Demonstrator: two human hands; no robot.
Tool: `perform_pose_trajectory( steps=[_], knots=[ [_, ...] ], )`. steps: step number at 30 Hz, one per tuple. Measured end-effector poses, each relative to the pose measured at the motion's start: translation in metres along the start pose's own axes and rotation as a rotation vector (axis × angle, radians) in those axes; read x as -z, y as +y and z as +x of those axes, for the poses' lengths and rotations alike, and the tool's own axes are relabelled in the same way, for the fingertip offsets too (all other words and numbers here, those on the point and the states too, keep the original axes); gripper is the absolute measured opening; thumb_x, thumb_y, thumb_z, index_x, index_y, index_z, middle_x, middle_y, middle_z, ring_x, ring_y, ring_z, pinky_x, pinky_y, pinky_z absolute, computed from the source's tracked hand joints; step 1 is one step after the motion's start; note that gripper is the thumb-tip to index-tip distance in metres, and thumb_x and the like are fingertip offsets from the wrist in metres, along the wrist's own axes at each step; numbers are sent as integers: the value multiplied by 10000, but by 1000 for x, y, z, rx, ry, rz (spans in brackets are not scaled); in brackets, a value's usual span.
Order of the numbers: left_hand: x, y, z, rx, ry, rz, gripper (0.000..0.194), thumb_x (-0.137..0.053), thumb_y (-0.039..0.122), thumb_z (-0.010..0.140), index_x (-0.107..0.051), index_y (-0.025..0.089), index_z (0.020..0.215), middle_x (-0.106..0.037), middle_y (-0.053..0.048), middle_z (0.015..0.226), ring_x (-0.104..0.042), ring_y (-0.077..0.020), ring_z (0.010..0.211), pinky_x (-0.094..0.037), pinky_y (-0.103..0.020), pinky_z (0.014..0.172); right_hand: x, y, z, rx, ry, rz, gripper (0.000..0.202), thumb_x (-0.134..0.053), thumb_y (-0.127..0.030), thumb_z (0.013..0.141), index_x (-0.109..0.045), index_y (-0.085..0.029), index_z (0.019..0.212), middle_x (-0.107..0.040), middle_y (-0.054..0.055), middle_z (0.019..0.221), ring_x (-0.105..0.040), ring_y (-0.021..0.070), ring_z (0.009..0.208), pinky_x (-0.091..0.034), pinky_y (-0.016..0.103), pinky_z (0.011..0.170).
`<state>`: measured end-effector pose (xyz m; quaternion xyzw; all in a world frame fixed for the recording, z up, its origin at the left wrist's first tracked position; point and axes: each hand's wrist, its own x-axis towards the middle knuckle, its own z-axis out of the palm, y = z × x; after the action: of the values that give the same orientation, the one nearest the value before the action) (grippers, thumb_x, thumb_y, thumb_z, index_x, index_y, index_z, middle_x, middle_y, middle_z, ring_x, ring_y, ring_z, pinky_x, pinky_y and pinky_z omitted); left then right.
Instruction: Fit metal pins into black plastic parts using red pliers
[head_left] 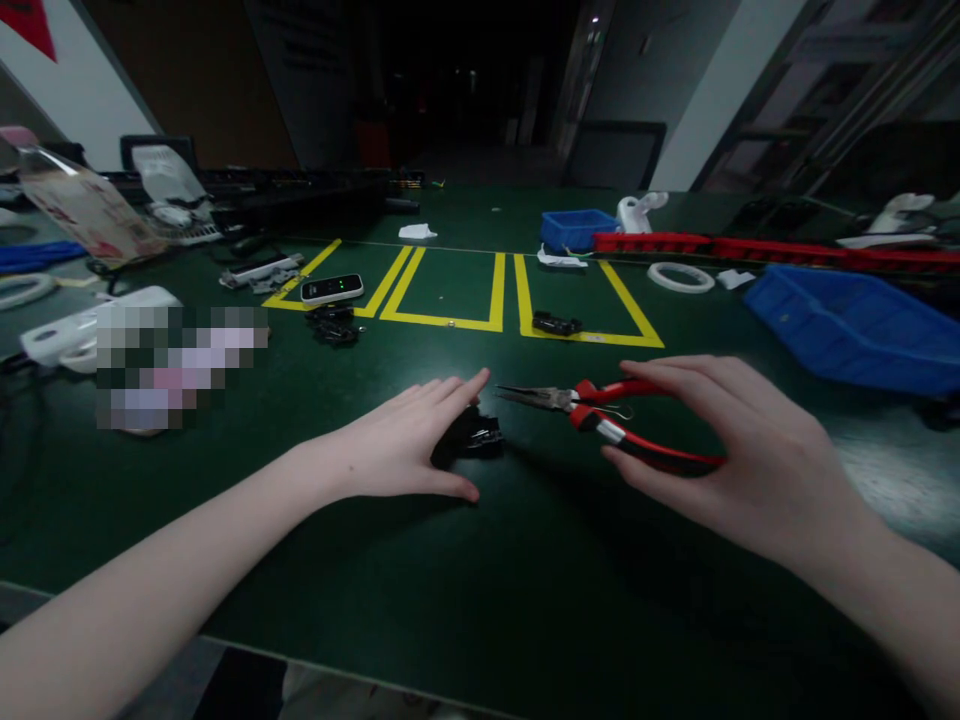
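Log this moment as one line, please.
right hand: holds red-handled pliers | left hand: spread beside black part, contact unclear | beyond: yellow frames

1. You have one left hand [397,435] and one right hand [757,455].
2. You hold one pair of pliers [576,398].
3. You face three yellow outlines [498,290] on one surface [487,600].
4. Near them and your left hand, you find three black parts [485,437].
5. You see two blue bins [862,330].

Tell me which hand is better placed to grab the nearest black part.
Probably the left: your left hand is open close beside the black part, while your right hand holds red-handled needle-nose pliers.
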<state>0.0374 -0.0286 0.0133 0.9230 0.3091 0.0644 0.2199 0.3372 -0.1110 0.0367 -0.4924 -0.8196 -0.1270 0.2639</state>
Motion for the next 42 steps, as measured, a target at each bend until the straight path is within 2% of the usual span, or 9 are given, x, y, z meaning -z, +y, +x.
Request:
perform_pose_trajectory(
  steps=[6, 11, 15, 19, 24, 27, 30, 32, 42],
  knots=[
    [0, -10, 4, -12, 30, 40, 948, -622, 595, 861, -113, 259, 1587, -467, -117, 1447, -534, -282, 1237, -462, -417, 1015, -11, 0, -4, -135, -58, 235, 557, -711, -624, 770, -585, -340, 1232, -682, 47, 1151, -663, 310, 1025, -570, 492, 832],
    [13, -28, 3, -3, 16, 7, 858, -605, 566, 884, -184, 276, 1573, -420, -108, 1494, -512, -288, 1281, -479, -394, 991, -27, 2, -7, -262, -52, 362, 486, -724, -549, 786, -599, -332, 1204, -681, 36, 1160, -657, 317, 1059, -566, 516, 866],
    [19, -31, 1, 8, -27, -5, 808, -594, 583, 888, -270, 248, 1548, -419, -106, 1505, -499, -278, 1288, -469, -392, 1006, -34, 2, -10, -319, -41, 415, 465, -733, -496, 797, -606, -327, 1210, -671, 28, 1163, -649, 296, 1068, -553, 511, 899],
    [13, -25, 1, -5, -47, 52, 1068, -688, 716, 736, -224, 232, 1567, -397, -124, 1525, -434, -326, 1326, -409, -446, 1069, -37, 1, -13, -318, -6, 431, 465, -729, -473, 806, -616, -315, 1229, -665, 36, 1173, -649, 277, 1069, -557, 471, 893],
    [-3, -7, 3, 5, 6, 77, 1133, -652, 787, 704, -244, 152, 1549, -413, -168, 1495, -426, -351, 1290, -380, -512, 1065, -40, 1, -13, -316, 2, 434, 450, -725, -475, 805, -636, -294, 1207, -672, 43, 1150, -660, 260, 1039, -574, 436, 855],
    [-7, 2, 4, 25, 35, 55, 978, -653, 716, 764, -331, 158, 1500, -438, -153, 1461, -435, -341, 1266, -396, -512, 1046, -41, 2, -13, -297, 2, 431, 447, -726, -460, 807, -636, -272, 1203, -675, 50, 1140, -666, 242, 1019, -584, 404, 823],
    [-6, 6, 4, 34, 38, -39, 694, -689, 602, 802, -503, 195, 1332, -506, -104, 1352, -473, -303, 1196, -445, -478, 993, -41, 3, -15, -253, 6, 387, 448, -730, -426, 815, -623, -260, 1217, -672, 54, 1157, -661, 236, 1026, -579, 414, 849],
    [-5, 6, 5, 46, 37, -118, 609, -741, 542, 777, -541, 201, 1240, -519, -87, 1307, -479, -294, 1184, -451, -480, 996, -40, 3, -16, -224, 21, 360, 457, -738, -415, 811, -617, -269, 1227, -670, 52, 1165, -656, 243, 1032, -570, 438, 874],
    [-17, 0, 7, 60, 132, -510, 725, -792, 355, 769, -316, 233, 1302, -504, -103, 1273, -579, -271, 1142, -529, -442, 950, -35, 4, -22, -80, 132, 216, 644, -750, -416, 783, -549, -321, 1387, -653, 69, 1230, -663, 276, 1000, -570, 441, 822]
  ],
)
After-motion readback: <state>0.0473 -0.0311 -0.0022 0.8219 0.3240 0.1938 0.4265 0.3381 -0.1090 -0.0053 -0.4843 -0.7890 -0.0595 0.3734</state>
